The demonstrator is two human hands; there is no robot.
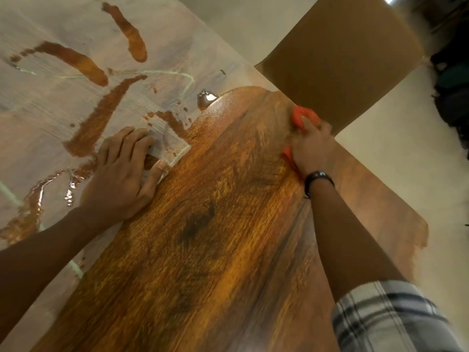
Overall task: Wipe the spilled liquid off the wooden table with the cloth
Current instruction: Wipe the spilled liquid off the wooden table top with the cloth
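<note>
The wooden table (203, 237) fills most of the view, with dark orange-brown grain through the middle. Its left part looks pale and glossy, with several streaks and pools of spilled liquid (94, 125). My right hand (311, 148) presses an orange cloth (302, 116) onto the table near the right edge; the cloth bulges out above my fingers and shows again below the palm. A dark watch sits on that wrist. My left hand (124, 171) lies flat on the table, fingers spread, at the border of the wet pale area.
A brown chair seat or board (340, 59) stands just beyond the table's right edge, close to the cloth. Pale floor (406, 161) lies to the right. Dark objects (454, 92) crowd the far right edge of the view.
</note>
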